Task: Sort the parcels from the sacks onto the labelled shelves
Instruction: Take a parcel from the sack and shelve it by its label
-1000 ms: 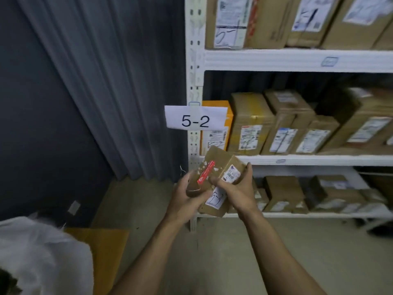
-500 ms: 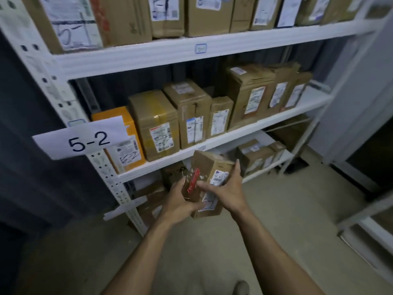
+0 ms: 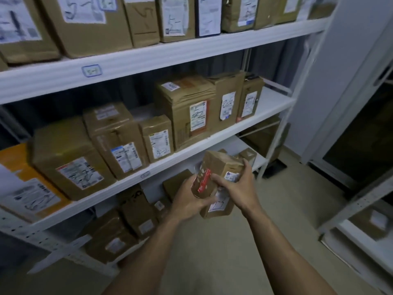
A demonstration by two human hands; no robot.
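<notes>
Rightward now: 1 pkg (image 3: 220, 165), 2 hands (image 3: 187, 200) (image 3: 239, 186)

Bare left hand (image 3: 188, 202) and bare right hand (image 3: 238, 186) on bare forearms (image 3: 265, 235).

Head-worn view, angled down, near shelving (image 3: 161, 54)

Brown parcel (image 3: 219, 167) (red strip), white shelves (image 3: 148, 58)
</notes>
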